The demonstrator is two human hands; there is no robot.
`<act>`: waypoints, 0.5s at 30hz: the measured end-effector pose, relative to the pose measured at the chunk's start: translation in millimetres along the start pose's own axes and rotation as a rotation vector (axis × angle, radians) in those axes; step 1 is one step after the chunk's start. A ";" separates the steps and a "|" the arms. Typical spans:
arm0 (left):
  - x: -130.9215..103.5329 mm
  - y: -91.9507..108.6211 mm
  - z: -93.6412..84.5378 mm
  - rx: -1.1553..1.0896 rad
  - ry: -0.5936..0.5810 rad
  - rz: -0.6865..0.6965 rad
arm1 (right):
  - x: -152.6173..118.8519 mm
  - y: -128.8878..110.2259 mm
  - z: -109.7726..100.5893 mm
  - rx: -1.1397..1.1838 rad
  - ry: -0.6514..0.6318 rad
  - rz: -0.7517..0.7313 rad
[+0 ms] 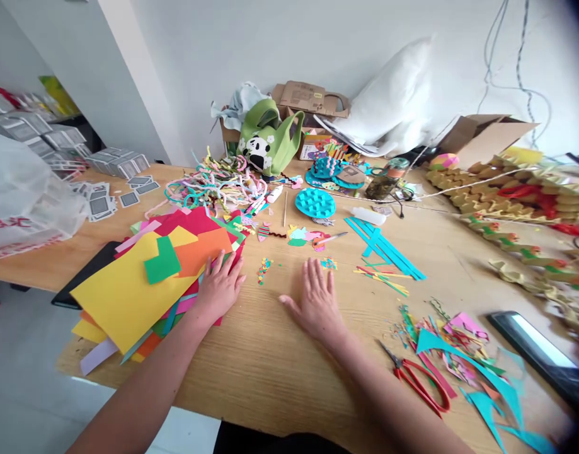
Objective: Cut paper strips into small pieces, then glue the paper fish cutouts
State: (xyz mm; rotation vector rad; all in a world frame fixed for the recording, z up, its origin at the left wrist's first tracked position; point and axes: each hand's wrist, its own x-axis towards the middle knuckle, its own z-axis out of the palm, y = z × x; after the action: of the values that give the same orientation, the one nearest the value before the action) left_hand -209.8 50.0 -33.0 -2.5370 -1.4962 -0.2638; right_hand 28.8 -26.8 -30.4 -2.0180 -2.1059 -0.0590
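Observation:
My left hand [219, 289] lies palm down with fingers spread, over the right edge of a pile of coloured paper sheets [133, 293]. My right hand [316, 302] rests flat on the wooden table [251, 359], fingers extended and thumb out, holding nothing. Just beyond its fingertips are small blue and yellow paper bits [329, 263]. Between the hands, slightly farther away, sits a small cluster of orange, green and yellow dots [263, 271]. Paper cutouts [298, 236] lie farther back. Red-handled scissors [419, 378] lie to the right of my right forearm.
Paper scraps [478, 372] and a phone [539, 353] are at the right. Blue strips [388, 248], a blue disc [315, 202], pipe cleaners [218, 183] and a green panda bag [270, 142] stand farther back. Egg cartons [501, 195] line the right; a plastic bag [24, 195] is left.

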 end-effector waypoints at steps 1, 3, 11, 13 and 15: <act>0.4 -0.4 1.4 -0.003 0.001 0.003 | -4.1 12.9 -1.1 -0.025 0.021 0.046; 1.2 -0.6 3.2 -0.002 0.002 0.008 | -8.2 27.7 -2.7 -0.049 0.038 0.071; -0.3 2.2 -2.2 0.009 0.019 -0.003 | 27.2 -29.4 10.9 0.108 -0.092 -0.120; -0.2 2.3 -3.2 0.005 0.023 0.000 | 35.5 -43.0 14.5 0.136 -0.088 -0.120; 0.4 1.9 -3.5 0.002 0.025 0.009 | 40.8 -52.8 16.7 0.164 -0.085 -0.136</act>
State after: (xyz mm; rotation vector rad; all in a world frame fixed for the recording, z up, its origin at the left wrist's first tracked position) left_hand -208.1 48.6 -29.7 -2.5290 -1.4754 -0.2911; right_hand -27.0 13.5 -32.4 -1.8129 -2.2169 0.1746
